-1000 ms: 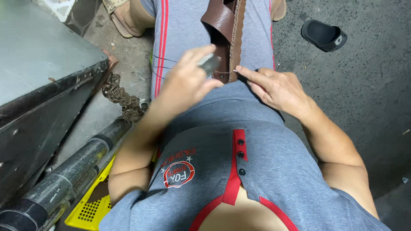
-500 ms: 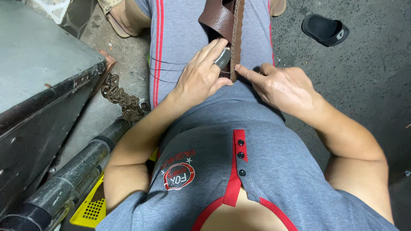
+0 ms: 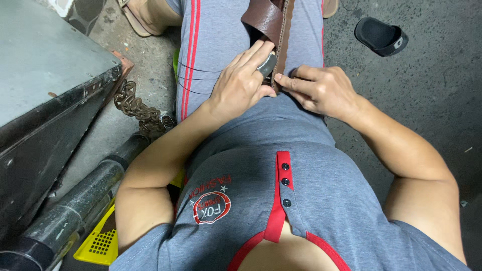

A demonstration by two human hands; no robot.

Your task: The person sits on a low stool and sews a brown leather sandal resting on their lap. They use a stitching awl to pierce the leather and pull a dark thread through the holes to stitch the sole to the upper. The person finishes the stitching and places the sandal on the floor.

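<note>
Leather piece: brown leather [image 3: 265,20] lay on the person's lap, over the grey shorts, with a stitched edge along its right side.
Long axis: it ran away from the body, from the hands toward the knees; its far end was cut off by the top of the frame.
Near end: the near end sat under both hands, so its outline there could not be made out.
Left hand: the left hand [image 3: 241,83] lay flat-curled over the leather's near end, fingers stretched forward and pressing a small grey object [image 3: 267,65] against it.
Grey object: mostly covered by the fingers; its kind could not be told.
Right hand: the right hand [image 3: 316,90] was loosely closed, its forefinger and thumb pinching the stitched edge just beside the left hand.
Shirt: a grey shirt with red placket [image 3: 281,200] filled the near part of the view and hid the waist.
Yellow item: a yellow perforated plastic piece [image 3: 100,243] showed at lower left, mostly hidden by the left arm.
Pipes: dark pipes [image 3: 75,211] lay beside it on the floor, their lower ends cut off.
Metal box: a grey metal box [image 3: 45,85] stood at left, only partly in view.
Chain: a rusty chain [image 3: 138,110] lay between box and leg.
Sandal: a black sandal [image 3: 380,36] lay on the concrete at far right, well apart.
</note>
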